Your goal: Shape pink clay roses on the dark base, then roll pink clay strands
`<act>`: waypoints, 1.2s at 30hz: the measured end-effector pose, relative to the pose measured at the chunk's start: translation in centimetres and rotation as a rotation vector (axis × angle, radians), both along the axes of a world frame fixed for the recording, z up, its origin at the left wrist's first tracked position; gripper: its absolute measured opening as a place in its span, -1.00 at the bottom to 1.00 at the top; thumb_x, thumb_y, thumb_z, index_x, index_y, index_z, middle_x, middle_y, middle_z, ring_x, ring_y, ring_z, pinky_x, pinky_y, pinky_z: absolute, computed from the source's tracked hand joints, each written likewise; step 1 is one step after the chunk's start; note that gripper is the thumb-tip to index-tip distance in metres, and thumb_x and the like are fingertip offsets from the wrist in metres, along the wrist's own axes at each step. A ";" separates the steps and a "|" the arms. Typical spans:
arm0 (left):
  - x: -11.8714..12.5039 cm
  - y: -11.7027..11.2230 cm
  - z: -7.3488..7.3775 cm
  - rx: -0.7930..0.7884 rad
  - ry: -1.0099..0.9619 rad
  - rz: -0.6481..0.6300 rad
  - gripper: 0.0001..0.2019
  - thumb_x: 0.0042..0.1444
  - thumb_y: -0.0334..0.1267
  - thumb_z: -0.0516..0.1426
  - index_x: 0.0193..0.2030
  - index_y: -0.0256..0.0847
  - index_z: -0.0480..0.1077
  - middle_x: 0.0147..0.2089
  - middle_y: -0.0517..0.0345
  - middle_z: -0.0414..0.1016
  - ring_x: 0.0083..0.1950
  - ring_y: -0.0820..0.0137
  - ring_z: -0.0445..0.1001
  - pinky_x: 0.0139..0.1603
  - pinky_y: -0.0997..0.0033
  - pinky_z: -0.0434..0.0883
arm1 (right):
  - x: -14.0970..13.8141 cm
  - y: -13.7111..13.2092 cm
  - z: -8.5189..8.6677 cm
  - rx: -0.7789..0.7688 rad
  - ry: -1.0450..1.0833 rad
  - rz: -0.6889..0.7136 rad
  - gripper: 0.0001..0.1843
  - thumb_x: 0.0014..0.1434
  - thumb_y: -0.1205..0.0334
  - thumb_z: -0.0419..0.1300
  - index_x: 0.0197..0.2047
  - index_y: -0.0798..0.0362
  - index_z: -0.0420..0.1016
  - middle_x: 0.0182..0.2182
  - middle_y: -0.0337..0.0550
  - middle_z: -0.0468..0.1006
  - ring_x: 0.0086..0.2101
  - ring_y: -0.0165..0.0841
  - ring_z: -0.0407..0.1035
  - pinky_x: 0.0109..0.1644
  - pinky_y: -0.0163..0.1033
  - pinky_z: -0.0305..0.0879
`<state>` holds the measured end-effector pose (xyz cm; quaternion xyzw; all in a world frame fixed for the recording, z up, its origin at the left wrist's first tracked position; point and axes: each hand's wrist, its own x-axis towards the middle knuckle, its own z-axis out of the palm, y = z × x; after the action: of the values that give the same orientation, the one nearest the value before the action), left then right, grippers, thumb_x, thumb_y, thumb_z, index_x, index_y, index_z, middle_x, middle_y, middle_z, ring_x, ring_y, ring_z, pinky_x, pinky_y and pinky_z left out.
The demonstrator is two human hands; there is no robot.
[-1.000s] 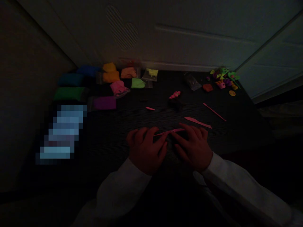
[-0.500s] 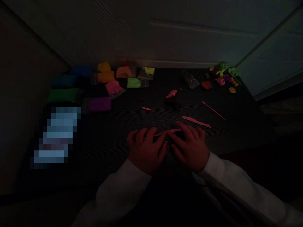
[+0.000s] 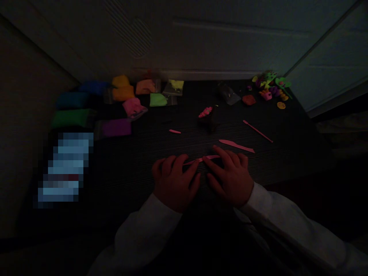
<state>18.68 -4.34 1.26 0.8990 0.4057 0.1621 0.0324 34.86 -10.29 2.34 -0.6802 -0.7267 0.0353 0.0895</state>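
A thin pink strip, seemingly modelling clay (image 3: 201, 159), lies across the dark table under my fingertips. My left hand (image 3: 176, 183) rests palm down, fingers spread, its index fingertip on the strip's left part. Opposite it, my right hand (image 3: 231, 176) is also palm down and open, its index fingertip touching the strip near the middle. Parts of the strip are hidden under the fingers. Just beyond my right hand lies a pink modelling knife (image 3: 237, 145). A short pink piece (image 3: 174, 131) and a dark brown shape topped with pink bits (image 3: 207, 117) sit farther back.
Bags of coloured clay stand at the back left, among them purple (image 3: 116, 127), green (image 3: 71, 118) and pink (image 3: 133, 108). A blurred-out bright screen (image 3: 66, 165) is at left. On the right are a thin pink tool (image 3: 258, 131), a red lump (image 3: 248, 100) and colourful clay figures (image 3: 268, 86).
The whole scene has shifted slightly left in view as the head moved. My hands stay on the pink strip, with a little more of it showing between the fingertips.
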 end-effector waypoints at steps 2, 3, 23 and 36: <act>0.0 0.0 0.0 -0.006 -0.007 -0.004 -0.67 0.00 -0.14 0.02 -0.06 0.00 0.33 -0.05 0.02 0.32 -0.04 0.12 0.15 -0.07 -0.01 0.04 | 0.1 0.0 0.0 0.018 0.004 -0.007 -0.53 0.09 0.05 -0.05 0.09 -0.11 0.16 0.15 -0.03 -0.01 -0.01 -0.08 0.04 -0.09 0.06 -0.08; 0.0 0.0 0.0 -0.006 -0.012 -0.005 -0.67 -0.01 -0.14 0.03 -0.06 -0.01 0.34 -0.05 0.01 0.32 -0.04 0.12 0.16 -0.07 -0.01 0.04 | 0.1 -0.1 0.0 0.025 0.003 -0.014 -0.52 0.08 0.05 -0.04 0.10 -0.11 0.16 0.15 -0.02 -0.01 -0.01 -0.08 0.04 -0.09 0.06 -0.07; 0.1 0.1 0.1 -0.065 -0.006 -0.036 -0.67 0.01 -0.13 0.00 -0.05 -0.02 0.32 0.00 0.01 0.29 -0.02 0.12 0.16 -0.06 0.00 0.05 | 0.7 -0.2 -0.3 0.044 -0.002 -0.067 -0.55 0.10 0.08 -0.06 0.09 -0.10 0.18 0.11 -0.02 0.06 -0.03 -0.11 0.06 -0.10 0.02 -0.03; 1.2 0.0 0.2 -0.064 -0.016 -0.075 -0.62 0.01 -0.12 0.00 0.01 -0.04 0.27 0.06 -0.01 0.24 0.01 0.11 0.15 -0.06 -0.01 0.05 | 1.0 -0.3 -0.5 0.084 0.038 -0.079 -0.58 0.10 0.14 -0.03 0.06 -0.09 0.21 0.09 -0.05 0.10 -0.03 -0.17 0.09 -0.09 -0.02 0.01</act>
<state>19.92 -4.36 1.45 0.9106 0.3766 0.1549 0.0704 35.90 -10.60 1.83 -0.7034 -0.6981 0.0142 0.1331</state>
